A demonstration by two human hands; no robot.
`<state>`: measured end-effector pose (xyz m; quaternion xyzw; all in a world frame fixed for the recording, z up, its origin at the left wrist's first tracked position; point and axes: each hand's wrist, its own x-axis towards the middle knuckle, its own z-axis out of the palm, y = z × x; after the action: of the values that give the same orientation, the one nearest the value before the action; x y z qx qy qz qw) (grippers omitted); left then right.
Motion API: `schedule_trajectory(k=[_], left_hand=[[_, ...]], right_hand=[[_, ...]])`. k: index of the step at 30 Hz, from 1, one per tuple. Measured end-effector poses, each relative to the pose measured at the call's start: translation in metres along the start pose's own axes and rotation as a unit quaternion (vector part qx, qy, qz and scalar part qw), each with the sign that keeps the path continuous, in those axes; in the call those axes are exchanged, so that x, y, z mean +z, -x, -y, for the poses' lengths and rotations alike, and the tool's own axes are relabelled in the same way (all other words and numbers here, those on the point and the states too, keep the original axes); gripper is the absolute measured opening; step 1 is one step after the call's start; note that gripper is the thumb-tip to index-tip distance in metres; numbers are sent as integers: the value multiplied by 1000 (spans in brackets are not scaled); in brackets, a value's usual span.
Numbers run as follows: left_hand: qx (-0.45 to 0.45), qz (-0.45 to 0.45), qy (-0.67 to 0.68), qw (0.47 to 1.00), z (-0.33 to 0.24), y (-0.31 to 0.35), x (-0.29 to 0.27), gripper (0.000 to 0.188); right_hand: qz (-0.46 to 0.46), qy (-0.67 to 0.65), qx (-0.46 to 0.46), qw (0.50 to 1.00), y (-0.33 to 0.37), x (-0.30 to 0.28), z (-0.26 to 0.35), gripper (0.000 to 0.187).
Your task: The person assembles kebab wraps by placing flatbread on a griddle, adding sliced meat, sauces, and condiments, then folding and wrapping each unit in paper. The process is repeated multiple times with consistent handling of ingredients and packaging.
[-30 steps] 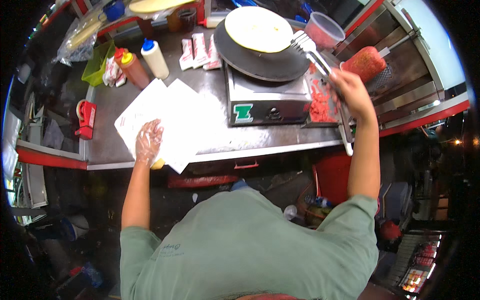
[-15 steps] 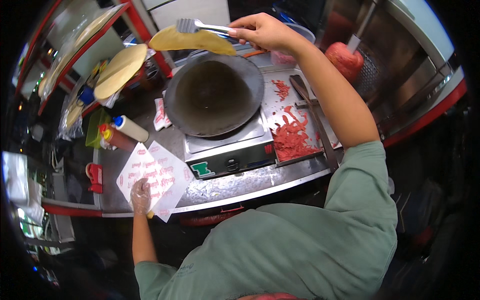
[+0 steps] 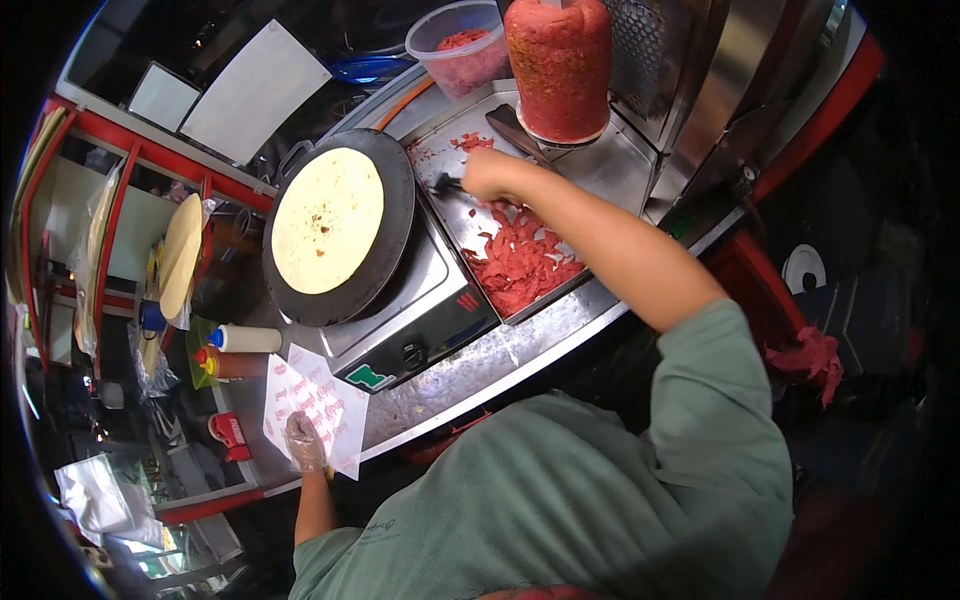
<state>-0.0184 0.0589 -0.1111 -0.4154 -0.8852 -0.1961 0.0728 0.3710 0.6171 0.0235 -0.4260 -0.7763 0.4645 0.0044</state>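
Observation:
My right hand (image 3: 490,178) is closed around tongs (image 3: 446,185), over the metal tray (image 3: 455,215) right of the griddle. The grip hides most of the tongs; their dark end points left. Nearby in the tray lies a pile of red shaved meat (image 3: 520,268). A pale round flatbread (image 3: 325,215) with a few brown specks lies flat on the black round griddle pan (image 3: 398,235). At the counter's front left, my left hand (image 3: 305,442), in a clear plastic glove, grips printed white wrapping paper (image 3: 335,415).
A red meat cone (image 3: 558,70) stands at the tray's far end beside a dark blade (image 3: 515,130). Behind is a clear tub (image 3: 460,55) of meat. White (image 3: 248,339) and brown-red (image 3: 236,364) sauce bottles lie left of the stove, near stacked flatbreads (image 3: 180,262).
The flatbread has gone from the tongs onto the griddle. My right hand has moved from above the pan to the tray. The view has turned rightward; my left hand stays at the paper.

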Motion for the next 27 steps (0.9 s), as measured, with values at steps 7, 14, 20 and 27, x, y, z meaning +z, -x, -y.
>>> schedule_trajectory(k=[7, 14, 20, 27], left_hand=[[-12, -30, 21, 999, 18, 4, 8, 24], [0, -61, 49, 997, 25, 10, 23, 24], [12, -74, 81, 994, 33, 6, 29, 24], [7, -52, 92, 994, 22, 5, 15, 25]], right_hand=[[-164, -110, 85, 977, -80, 31, 23, 19], [-196, -417, 9, 888, -64, 76, -3, 25], [-194, -463, -36, 864, -58, 73, -11, 19], [-259, -341, -142, 893, 22, 33, 3, 26]])
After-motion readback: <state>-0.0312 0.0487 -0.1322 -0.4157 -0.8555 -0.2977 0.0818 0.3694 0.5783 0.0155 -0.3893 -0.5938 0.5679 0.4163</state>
